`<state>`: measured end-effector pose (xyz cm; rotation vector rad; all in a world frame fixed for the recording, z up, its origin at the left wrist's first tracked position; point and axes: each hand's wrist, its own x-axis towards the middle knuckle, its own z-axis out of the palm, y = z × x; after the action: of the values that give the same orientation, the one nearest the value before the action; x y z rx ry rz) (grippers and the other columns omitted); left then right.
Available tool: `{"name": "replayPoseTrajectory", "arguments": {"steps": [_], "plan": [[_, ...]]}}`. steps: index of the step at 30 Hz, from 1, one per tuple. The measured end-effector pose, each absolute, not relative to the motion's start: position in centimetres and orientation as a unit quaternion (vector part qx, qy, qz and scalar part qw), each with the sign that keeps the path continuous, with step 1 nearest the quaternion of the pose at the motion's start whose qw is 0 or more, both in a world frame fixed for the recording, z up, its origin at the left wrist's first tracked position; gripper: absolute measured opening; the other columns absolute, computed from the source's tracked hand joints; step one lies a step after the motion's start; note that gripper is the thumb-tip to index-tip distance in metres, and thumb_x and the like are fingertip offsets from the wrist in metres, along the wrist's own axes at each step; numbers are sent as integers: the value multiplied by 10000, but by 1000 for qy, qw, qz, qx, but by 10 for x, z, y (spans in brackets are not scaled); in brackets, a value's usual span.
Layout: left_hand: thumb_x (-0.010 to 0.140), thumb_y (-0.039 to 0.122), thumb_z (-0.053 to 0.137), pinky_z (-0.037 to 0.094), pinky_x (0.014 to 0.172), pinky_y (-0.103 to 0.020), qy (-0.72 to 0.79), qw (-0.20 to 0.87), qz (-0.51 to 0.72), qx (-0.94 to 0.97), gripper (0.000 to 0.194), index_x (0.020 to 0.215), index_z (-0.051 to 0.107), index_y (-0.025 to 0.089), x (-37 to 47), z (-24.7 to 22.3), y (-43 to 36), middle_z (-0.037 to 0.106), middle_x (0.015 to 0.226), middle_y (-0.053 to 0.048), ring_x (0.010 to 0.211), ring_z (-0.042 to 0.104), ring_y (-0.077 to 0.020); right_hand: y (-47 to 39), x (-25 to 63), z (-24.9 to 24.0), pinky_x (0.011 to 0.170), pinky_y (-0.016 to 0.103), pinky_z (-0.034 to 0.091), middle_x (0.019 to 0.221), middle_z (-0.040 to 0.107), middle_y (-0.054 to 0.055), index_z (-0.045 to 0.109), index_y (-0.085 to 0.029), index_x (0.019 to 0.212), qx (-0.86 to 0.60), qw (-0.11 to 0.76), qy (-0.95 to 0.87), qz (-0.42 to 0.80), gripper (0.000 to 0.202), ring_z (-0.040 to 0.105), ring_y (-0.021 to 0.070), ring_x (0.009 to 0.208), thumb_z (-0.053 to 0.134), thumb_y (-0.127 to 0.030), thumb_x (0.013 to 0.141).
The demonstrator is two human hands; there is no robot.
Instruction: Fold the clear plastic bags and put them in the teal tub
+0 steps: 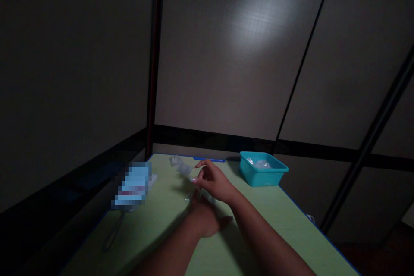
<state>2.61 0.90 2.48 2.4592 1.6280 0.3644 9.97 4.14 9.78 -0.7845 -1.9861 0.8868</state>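
My left hand (207, 217) is low over the green tabletop, thumb stretched out to the right and fingers pointing away from me, partly hidden. A piece of clear plastic (210, 197) shows around its fingers; its exact shape is hard to make out in the dim light. Just above and beyond it hovers my right hand (215, 183), thumb and index finger apart, with the other fingers curled and partly hidden. Farther off, near its fingertips, a crumpled clear plastic bag (181, 165) lies on the table.
A turquoise basket (263, 177) with clear plastic inside stands at the table's back right. At the left edge is a blurred light-blue object (132, 185) with a strap loop (113, 233). The blue-edged green table (278, 228) stands close to panelled walls.
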Motion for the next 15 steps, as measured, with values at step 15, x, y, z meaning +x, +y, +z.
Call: {"name": "replayPoseTrajectory", "arguments": {"steps": [15], "plan": [[722, 732, 183, -35, 1053, -535, 554, 98, 136, 815, 937, 1403, 100, 94, 26, 12, 15, 5, 1463, -108, 1341, -69, -252, 14, 196, 40, 833, 341, 451, 1382, 340, 60, 180, -312, 1370, -535, 605, -438, 395, 740, 401, 242, 1208, 500, -499, 729]]}}
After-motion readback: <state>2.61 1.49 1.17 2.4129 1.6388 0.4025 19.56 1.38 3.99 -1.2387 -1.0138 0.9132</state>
